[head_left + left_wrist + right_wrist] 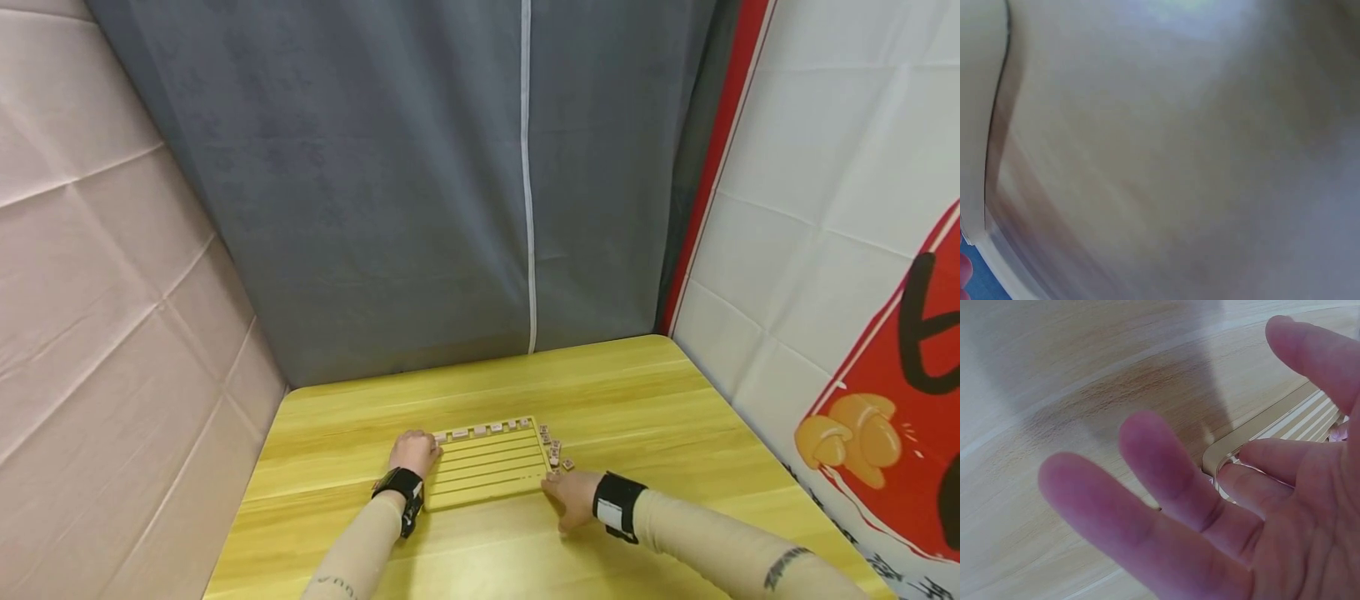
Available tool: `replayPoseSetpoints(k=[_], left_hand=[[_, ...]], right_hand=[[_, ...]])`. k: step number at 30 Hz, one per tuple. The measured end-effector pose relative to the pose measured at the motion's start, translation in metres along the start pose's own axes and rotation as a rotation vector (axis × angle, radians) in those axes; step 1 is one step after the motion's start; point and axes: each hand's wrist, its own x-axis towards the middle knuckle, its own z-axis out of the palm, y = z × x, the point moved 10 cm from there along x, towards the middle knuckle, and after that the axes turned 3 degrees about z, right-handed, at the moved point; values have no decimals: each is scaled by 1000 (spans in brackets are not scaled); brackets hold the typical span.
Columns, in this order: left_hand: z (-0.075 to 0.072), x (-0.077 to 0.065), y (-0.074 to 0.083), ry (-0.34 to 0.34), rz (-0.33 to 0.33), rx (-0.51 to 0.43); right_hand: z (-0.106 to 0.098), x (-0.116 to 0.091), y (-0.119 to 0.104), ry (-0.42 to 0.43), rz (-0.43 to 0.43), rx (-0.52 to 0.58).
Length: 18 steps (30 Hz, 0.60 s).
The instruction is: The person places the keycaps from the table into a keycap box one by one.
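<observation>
A flat yellow board with raised parallel strips lies on the table, a row of small pale tiles along its far edge. My left hand rests at the board's upper left edge, beside the leftmost tile; its fingers are too small and partly hidden to read. Only reddish fingertips show in the left wrist view. At the near right corner, my right hand touches the board with two fingertips. In the right wrist view its other fingers stretch out loosely, and the board's rounded corner shows behind them.
Several small loose tiles lie along the board's right side. The wood-grain table ends at a grey curtain. White fabric walls stand at both sides, the right one with a red printed panel.
</observation>
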Motion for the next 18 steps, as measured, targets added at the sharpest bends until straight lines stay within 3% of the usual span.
replayPoseSetpoints(k=[4,10,18], left_hand=[[1,0,-1,25,19,2],[-10,-2,5,79,59,-6],[-12,-7,6,57,59,-15]], right_hand=[[0,0,3,-1,4,6],[-2,0,5,-3,5,31],[-1,-1,1,10,-2,25]])
